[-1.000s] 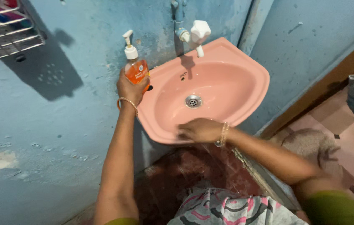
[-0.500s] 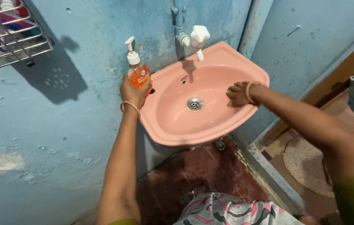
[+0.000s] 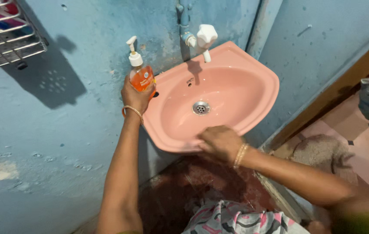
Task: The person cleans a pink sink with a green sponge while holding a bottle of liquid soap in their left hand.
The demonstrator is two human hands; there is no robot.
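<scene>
Left hand [image 3: 136,96] wrapped around orange soap bottle [image 3: 140,73] at corner of pink sink [image 3: 254,82]. Right hand [image 3: 220,142] resting on sink's front rim. White tap [image 3: 205,38] above; wire rack [image 3: 6,37] on blue wall [image 3: 63,143].

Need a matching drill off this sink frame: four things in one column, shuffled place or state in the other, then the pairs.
Things:
1. soap bottle
2. tap
3. wire rack
4. right hand

Places or states:
A. on the front rim of the pink sink
B. fixed to the blue wall at upper left
C. gripped by the left hand at the sink's left corner
D. white, above the back of the basin

Pairs: 1-C, 2-D, 3-B, 4-A
</scene>
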